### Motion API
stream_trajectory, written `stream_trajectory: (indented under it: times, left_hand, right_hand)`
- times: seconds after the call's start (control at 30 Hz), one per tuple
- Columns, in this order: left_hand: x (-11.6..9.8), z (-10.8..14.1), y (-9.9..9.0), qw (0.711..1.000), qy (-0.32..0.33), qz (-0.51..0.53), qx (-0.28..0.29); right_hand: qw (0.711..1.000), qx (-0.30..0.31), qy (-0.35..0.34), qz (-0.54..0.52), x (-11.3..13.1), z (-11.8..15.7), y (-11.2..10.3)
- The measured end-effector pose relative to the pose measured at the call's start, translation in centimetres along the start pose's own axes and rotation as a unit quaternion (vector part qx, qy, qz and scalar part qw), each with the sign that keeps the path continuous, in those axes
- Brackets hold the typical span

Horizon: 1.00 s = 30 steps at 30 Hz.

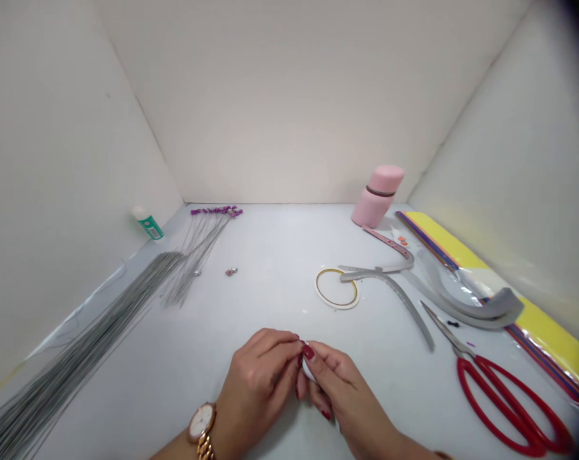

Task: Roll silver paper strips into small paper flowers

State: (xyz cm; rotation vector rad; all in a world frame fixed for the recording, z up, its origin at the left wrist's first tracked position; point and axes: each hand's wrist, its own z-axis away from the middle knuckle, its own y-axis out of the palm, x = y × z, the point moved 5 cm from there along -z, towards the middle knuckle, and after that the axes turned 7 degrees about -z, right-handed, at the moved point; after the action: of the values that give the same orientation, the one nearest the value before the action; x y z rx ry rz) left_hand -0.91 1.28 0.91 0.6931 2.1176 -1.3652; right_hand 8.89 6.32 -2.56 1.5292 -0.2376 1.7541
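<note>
My left hand (265, 383), with a gold watch (202, 421) on its wrist, has its fingertips pinched together against those of my right hand (334, 383). Between the fingers of my right hand shows a small white object (307, 370), mostly covered by the thumb. What my left fingertips pinch is too small to make out. Both hands are near the front middle of the white table (270, 255). Beyond them lies a ring of tape (319, 294), with grey strips (404, 294) crossing its right side.
Grey wires (92, 345) lie along the left, near purple-tipped stems (217, 211) and a glue stick (150, 225). At the right are a pink bottle (378, 197), red-handled scissors (504, 396) and yellow packaged sheets (552, 329). Small beads (230, 271) lie left of centre.
</note>
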Motion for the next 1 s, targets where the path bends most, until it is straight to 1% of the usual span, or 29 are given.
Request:
stream_trajectory:
  times: [0.03, 0.1, 0.17, 0.23, 0.3, 0.37, 0.43, 0.47, 0.53, 0.63, 0.73, 0.8, 0.9, 0.93, 1.0]
  left_hand:
    - [0.3, -0.1, 0.0, 0.999, -0.03, 0.029, -0.003]
    - [1.0, -0.2, 0.2, 0.987, -0.118, 0.11, -0.008]
    - [1.7, -0.1, 0.6, 0.959, -0.206, 0.196, 0.0]
    - [2.0, -0.1, 1.2, 0.931, -0.252, 0.264, 0.02]
    - [2.0, -0.2, 1.5, 0.918, -0.256, 0.301, 0.034]
    - [2.0, -0.3, 1.4, 0.916, -0.247, 0.315, 0.031]
    - [2.1, -0.4, 1.3, 0.913, -0.243, 0.325, 0.031]
    - [2.1, -0.5, 1.3, 0.907, -0.247, 0.338, 0.038]
    - [2.0, -0.5, 1.5, 0.882, -0.266, 0.383, 0.068]
    - [2.1, -0.3, 2.1, 0.834, -0.305, 0.448, 0.103]
    - [2.2, -0.1, 2.6, 0.804, -0.323, 0.488, 0.108]
    - [2.2, 0.0, 2.7, 0.79, -0.325, 0.509, 0.108]
    - [2.2, 0.0, 2.8, 0.784, -0.322, 0.518, 0.115]
    - [2.2, 0.0, 2.7, 0.788, -0.322, 0.511, 0.114]
    - [2.3, -0.1, 2.5, 0.806, -0.328, 0.48, 0.108]
  right_hand:
    - [1.0, 0.003, 0.001, -0.002, 0.1, 0.0, 0.0]
    - [1.0, 0.003, 0.005, -0.003, 0.2, 0.0, -0.1]
    - [1.0, 0.0, 0.009, -0.001, 0.3, 0.0, -0.2]
    - [1.0, 0.001, 0.011, 0.008, 0.3, 0.1, -0.2]
    - [1.0, 0.011, 0.01, 0.024, 0.2, 0.1, -0.2]
    - [0.999, 0.018, 0.007, 0.034, 0.1, 0.1, -0.1]
    - [0.999, 0.024, 0.01, 0.023, 0.1, 0.1, -0.1]
    - [0.999, 0.027, 0.016, 0.011, 0.1, 0.1, -0.1]
    - [0.998, 0.039, 0.035, -0.019, 0.0, 0.0, 0.0]
    - [0.994, 0.062, 0.07, -0.063, -0.1, -0.1, 0.0]
    - [0.99, 0.075, 0.087, -0.086, -0.3, -0.1, 0.1]
    - [0.989, 0.076, 0.09, -0.088, -0.3, -0.1, 0.0]
    - [0.99, 0.078, 0.095, -0.074, -0.4, -0.2, 0.0]
    - [0.991, 0.076, 0.093, -0.065, -0.4, -0.2, -0.1]
    - [0.994, 0.069, 0.081, -0.04, -0.4, -0.3, -0.2]
